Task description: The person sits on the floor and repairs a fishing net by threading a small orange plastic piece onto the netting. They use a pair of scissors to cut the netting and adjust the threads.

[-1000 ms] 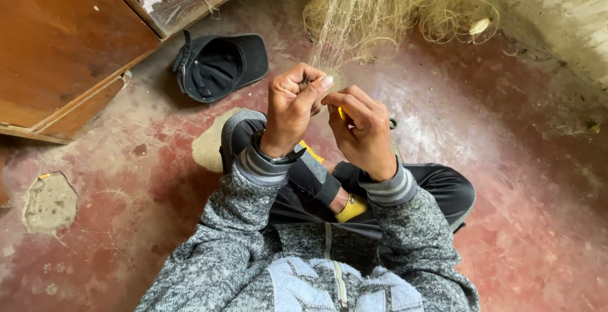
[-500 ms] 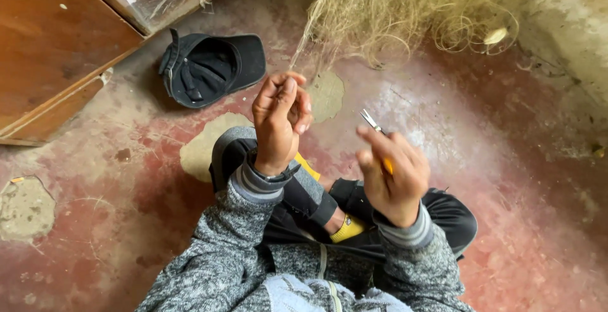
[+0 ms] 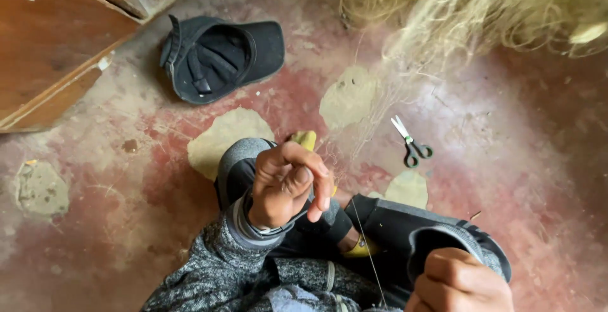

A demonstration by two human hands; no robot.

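1. Fingers of the left hand curl together in a loose fist, thumb pressed to forefinger, pinching a fine pale thread that runs down toward the lap.
2. Right hand sits low at the frame's bottom edge, knuckles up, fingers closed; what it holds, if anything, cannot be told. Half a second earlier it was raised beside the left and gripping the scissors.
3. Scissors, small with dark handles, now lie blades open on the red floor, well apart from both hands, beyond the person's dark shoes.
4. Grey knitted sleeves cover both forearms.
5. Pale fishing net spills across the top right, its strands trailing down toward the left hand; the hand has dropped away from the heap since the earlier frames.
6. Black cap lies upturned at upper left, beside a wooden cabinet.
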